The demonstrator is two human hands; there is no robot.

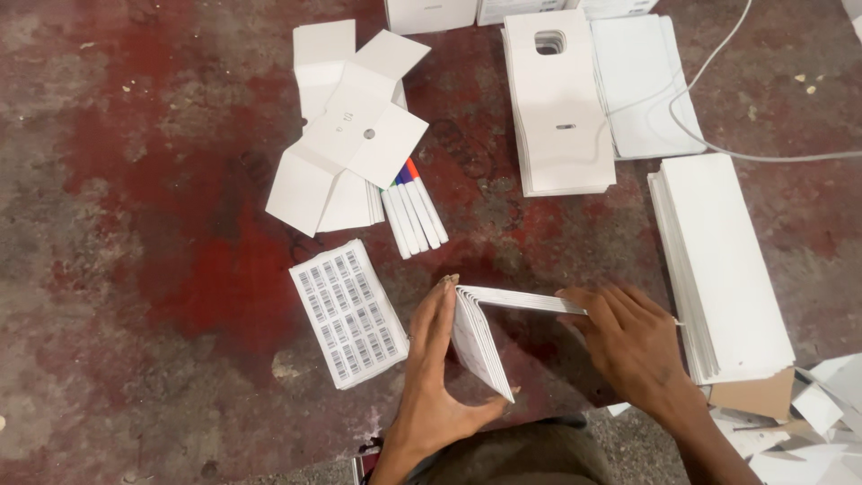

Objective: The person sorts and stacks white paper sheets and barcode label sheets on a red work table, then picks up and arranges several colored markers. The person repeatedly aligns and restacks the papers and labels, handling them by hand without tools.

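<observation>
Farthest left on the worn, red-stained concrete floor (pixel 135 224) lay a white sheet of small black barcode stickers (pixel 348 313), flat and a little askew. Above it sat a loose heap of unfolded white cardboard blanks (pixel 346 144), the top one bearing a small round hole. Just beside that heap, four white marker pens with coloured caps (pixel 414 211) lay side by side, touching one another.

The left hand (pixel 434 377) stood on edge just to the right of the sticker sheet, fingers straight up and palm pressed against the near flap of a bent stack of thin white cards (pixel 489 328). The thumb hooked under the lower corner, so this hand was gripping the stack. The stack rested on the floor between both hands, folded into a corner shape, one flap facing the left palm and the other running rightward.

Above it lay a tall neat stack of white card sleeves with a rounded cut-out window (pixel 557 108), and beside it a flatter white pile (pixel 642 85) crossed by a white cable (pixel 718 148).

The right hand (pixel 633 341) lay with fingers spread over the far end of the stack's upper flap, apparently pressing it flat rather than clasping it. Farthest right sat a long stack of plain white cards (pixel 727 260) upon a brown cardboard piece (pixel 752 395).
</observation>
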